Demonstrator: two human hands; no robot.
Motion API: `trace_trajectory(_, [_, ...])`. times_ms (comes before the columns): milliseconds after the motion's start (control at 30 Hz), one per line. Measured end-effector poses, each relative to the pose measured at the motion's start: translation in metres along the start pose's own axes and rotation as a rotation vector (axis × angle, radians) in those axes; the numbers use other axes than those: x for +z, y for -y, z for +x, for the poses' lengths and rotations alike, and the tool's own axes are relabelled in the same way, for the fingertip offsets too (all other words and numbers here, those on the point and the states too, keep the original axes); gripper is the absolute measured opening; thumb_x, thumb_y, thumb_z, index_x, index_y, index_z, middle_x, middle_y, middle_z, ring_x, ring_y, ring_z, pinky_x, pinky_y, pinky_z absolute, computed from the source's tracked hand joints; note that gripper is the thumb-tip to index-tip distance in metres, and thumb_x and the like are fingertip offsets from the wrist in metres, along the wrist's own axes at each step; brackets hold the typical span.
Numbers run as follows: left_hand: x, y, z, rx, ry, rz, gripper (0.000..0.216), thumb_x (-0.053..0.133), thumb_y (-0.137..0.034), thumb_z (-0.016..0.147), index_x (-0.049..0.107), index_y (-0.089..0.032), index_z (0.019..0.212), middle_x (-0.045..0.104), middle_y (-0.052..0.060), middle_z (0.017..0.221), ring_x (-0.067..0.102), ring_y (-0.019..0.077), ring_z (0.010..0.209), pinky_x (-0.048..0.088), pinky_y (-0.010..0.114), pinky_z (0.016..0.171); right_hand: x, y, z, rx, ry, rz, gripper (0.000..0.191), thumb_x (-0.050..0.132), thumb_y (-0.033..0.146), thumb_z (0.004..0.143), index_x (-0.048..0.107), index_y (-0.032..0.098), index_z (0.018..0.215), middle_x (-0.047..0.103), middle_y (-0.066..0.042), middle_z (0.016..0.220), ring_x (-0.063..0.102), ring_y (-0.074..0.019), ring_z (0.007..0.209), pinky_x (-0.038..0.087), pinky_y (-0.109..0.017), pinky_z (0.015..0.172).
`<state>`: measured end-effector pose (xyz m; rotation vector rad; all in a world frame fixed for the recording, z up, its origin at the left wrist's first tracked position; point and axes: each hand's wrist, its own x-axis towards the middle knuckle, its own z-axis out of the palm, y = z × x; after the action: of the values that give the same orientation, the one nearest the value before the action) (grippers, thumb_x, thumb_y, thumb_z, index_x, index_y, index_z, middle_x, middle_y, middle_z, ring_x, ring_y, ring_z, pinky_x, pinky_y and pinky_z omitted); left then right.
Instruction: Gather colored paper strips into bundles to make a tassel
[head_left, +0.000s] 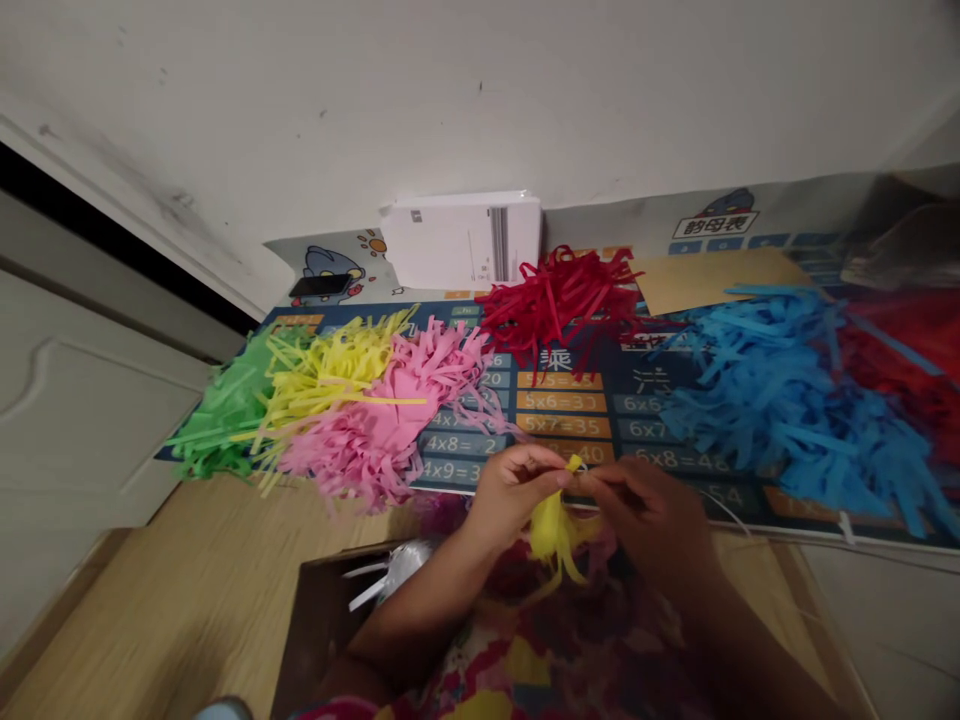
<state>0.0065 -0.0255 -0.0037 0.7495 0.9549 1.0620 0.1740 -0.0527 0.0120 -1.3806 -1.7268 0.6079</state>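
My left hand (pixel 502 500) pinches the top of a yellow paper tassel (pixel 553 530), whose fringe hangs down over my lap. Close beside it, my right hand (pixel 652 515) has its fingertips pressed together at the tassel's top. A thin pale string (pixel 727 508) trails from near that hand along the table edge, and the right fingertips seem to hold an end of it, though this is too small to be sure. Pink fringed paper (pixel 405 400) lies left of my hands, with red fringed paper (pixel 562 295) beyond them and blue fringed paper (pixel 787 390) to the right.
Yellow (pixel 330 365) and green (pixel 240 390) fringed paper lie at the table's left. A white box (pixel 461 240) stands against the wall, near a dark phone (pixel 325 287) and a tan envelope (pixel 720 278). Below the table edge, a brown carton (pixel 319 610) holds silvery material.
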Motion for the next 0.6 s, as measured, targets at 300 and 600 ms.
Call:
trace_trajectory(300, [0.003, -0.003, -0.006, 0.002, 0.037, 0.049, 0.030, 0.089, -0.037, 0.063, 0.074, -0.015, 0.077, 0.072, 0.000, 0.067, 0.062, 0.0091, 0.061, 0.046, 0.020, 0.062, -0.009, 0.000, -0.004, -0.053, 0.055, 0.005, 0.019, 0.057, 0.031, 0.094, 0.073, 0.024, 0.087, 0.067, 0.002, 0.073, 0.063, -0.0128, 0.064, 0.044, -0.022, 0.059])
trace_trajectory(600, [0.008, 0.000, -0.013, 0.202, 0.011, 0.345, 0.028, 0.082, -0.031, 0.069, 0.058, -0.018, 0.074, 0.068, 0.000, 0.071, 0.060, 0.0106, 0.062, 0.047, 0.022, 0.062, -0.002, -0.013, -0.011, 0.184, 0.204, 0.209, 0.035, 0.053, 0.041, 0.093, 0.063, 0.022, 0.121, 0.072, -0.005, 0.101, 0.068, -0.0194, 0.083, 0.052, -0.028, 0.070])
